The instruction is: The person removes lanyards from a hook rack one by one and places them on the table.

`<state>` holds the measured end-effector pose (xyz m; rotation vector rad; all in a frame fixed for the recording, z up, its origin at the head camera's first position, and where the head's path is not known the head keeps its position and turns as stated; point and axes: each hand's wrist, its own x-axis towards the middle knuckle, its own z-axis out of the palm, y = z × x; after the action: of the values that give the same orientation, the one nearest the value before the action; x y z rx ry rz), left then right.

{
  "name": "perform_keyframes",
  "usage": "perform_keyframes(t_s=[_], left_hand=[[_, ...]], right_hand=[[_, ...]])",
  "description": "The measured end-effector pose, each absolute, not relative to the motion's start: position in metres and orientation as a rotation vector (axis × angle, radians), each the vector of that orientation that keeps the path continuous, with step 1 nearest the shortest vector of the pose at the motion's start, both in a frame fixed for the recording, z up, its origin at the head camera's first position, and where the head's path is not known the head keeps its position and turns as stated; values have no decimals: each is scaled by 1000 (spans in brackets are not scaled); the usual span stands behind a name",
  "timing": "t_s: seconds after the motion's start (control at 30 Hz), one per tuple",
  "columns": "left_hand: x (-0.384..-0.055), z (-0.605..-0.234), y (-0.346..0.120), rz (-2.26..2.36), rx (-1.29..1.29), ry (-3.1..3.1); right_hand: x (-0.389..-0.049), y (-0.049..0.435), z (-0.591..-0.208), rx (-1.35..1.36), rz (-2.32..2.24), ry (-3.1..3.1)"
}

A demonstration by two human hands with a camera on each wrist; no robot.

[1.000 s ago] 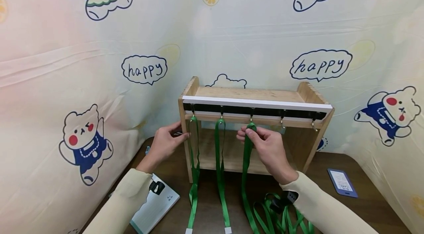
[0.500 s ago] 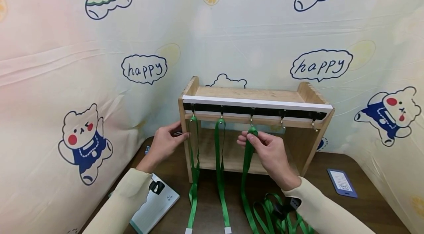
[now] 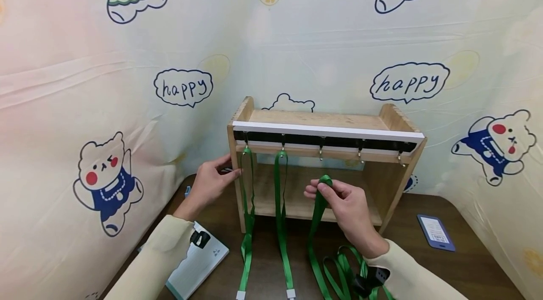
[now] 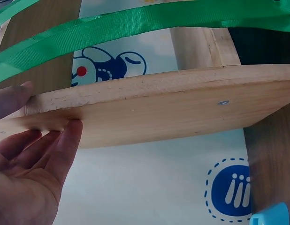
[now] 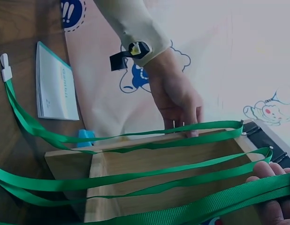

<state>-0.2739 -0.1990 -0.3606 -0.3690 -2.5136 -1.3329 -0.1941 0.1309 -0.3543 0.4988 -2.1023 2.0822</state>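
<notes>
My left hand (image 3: 210, 182) holds the left side panel of a wooden shelf (image 3: 326, 119). In the left wrist view, the thumb lies on one face of that panel (image 4: 149, 105) and the fingers on the other. My right hand (image 3: 347, 203) pinches the looped top of a green lanyard (image 3: 316, 220), below and in front of the bare middle hook (image 3: 321, 154). This lanyard's lower part runs down towards the table. Two more green lanyards, one at the far left (image 3: 247, 224) and one beside it (image 3: 280, 205), hang from the left hooks with white clips at their lower ends.
Two bare hooks, one (image 3: 360, 155) right of the middle and one (image 3: 401, 158) at the end, stick out from the black strip. Loose green lanyards (image 3: 341, 271) lie under my right forearm. A blue card holder (image 3: 436, 232) lies right, a notepad (image 3: 199, 262) left.
The green lanyard's loop has come off the middle hook and moved down with my right hand. My left hand has stayed on the shelf's side.
</notes>
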Motion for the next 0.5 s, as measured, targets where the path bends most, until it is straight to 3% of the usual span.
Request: perform_keyframes(t_s=[0.5], left_hand=[[-273,-361,-200,-1328,-364,-2519]], right_hand=[[-185,135,-379,477,2104,-2185]])
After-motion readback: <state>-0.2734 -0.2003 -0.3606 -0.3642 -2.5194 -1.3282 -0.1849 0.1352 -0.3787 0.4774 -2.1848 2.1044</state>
